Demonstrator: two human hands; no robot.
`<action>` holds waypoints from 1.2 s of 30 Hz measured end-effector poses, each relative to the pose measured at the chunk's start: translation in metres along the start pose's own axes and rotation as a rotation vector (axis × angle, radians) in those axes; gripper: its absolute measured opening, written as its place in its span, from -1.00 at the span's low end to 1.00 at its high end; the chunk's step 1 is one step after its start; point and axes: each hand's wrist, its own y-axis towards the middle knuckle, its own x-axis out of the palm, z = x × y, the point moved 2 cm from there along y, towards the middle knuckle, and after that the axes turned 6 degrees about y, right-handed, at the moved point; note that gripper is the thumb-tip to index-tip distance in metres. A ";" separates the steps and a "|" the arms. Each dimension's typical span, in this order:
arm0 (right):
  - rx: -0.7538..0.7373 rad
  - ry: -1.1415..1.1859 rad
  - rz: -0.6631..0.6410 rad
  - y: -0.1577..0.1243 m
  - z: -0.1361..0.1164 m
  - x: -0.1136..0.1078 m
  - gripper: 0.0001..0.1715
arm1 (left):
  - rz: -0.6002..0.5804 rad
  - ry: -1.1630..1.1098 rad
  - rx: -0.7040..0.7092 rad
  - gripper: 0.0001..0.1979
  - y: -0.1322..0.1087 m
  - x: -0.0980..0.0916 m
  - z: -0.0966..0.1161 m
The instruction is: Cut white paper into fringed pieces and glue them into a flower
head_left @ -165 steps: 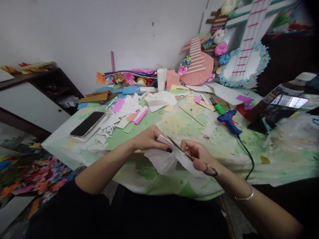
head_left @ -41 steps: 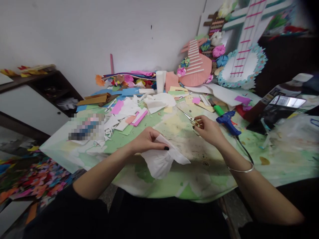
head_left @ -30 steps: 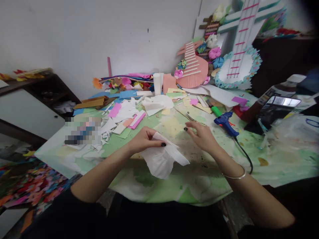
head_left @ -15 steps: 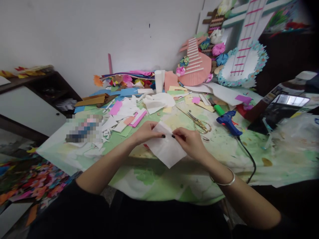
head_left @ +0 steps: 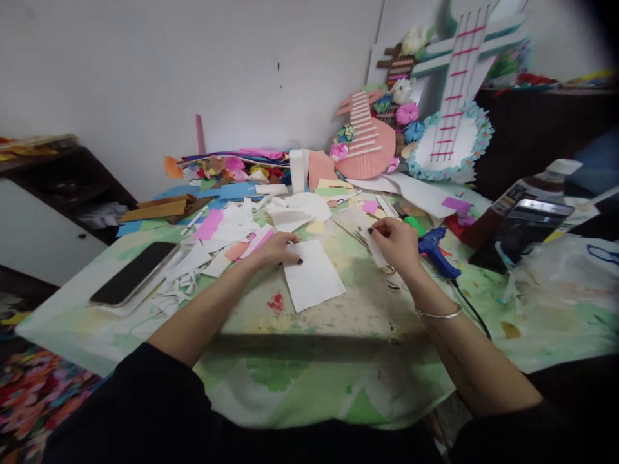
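My left hand [head_left: 279, 250] grips the upper left edge of a white paper sheet [head_left: 316, 280], with the thumb on top and the fingertips by the edge. The sheet lies at or just above the tabletop near its front. To the right, my right hand [head_left: 397, 243] pinches a narrow, pale paper strip [head_left: 376, 248] between thumb and fingers. The strip is apart from the sheet and hangs over the scissors, which it mostly hides; one gold handle [head_left: 388, 269] shows below. Just right of this hand lies a blue glue gun [head_left: 439, 252] with a cord.
A phone [head_left: 135, 274] lies at the left, near white paper scraps [head_left: 186, 283]. Behind are crumpled white paper [head_left: 300, 209] and a white roll [head_left: 296, 171]. Paper instruments [head_left: 372, 145] lean on the wall. A bottle [head_left: 527, 193], a dark tablet-like device [head_left: 525, 232] and a plastic bag [head_left: 565, 270] stand right.
Both hands held one white paper together; now a strip is separate from it in my right hand, which has moved right. My left hand keeps the larger sheet. The view has shifted slightly.
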 end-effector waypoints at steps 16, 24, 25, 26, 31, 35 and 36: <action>-0.493 0.296 -0.673 -0.036 -0.017 0.040 -0.61 | 0.233 0.120 -0.087 -0.70 0.000 0.005 -0.020; -0.490 0.252 -0.708 -0.040 -0.017 0.046 -0.75 | 0.280 0.179 -0.069 -0.62 -0.006 0.005 -0.018; -0.493 0.244 -0.708 -0.040 -0.017 0.047 -0.75 | 0.296 0.208 -0.037 -0.58 -0.008 0.004 -0.015; -0.492 0.236 -0.707 -0.040 -0.018 0.047 -0.75 | 0.323 0.252 0.008 -0.56 -0.011 0.003 -0.012; -0.465 0.223 -0.718 -0.041 -0.020 0.044 -0.74 | 0.264 0.420 0.434 -0.76 -0.046 0.012 0.013; -0.430 0.247 -0.744 -0.039 -0.021 0.045 -0.81 | -0.049 0.417 0.581 -0.52 -0.073 0.033 0.026; -0.419 0.256 -0.750 -0.038 -0.021 0.046 -0.83 | -0.048 0.450 0.572 -0.52 -0.076 0.037 0.027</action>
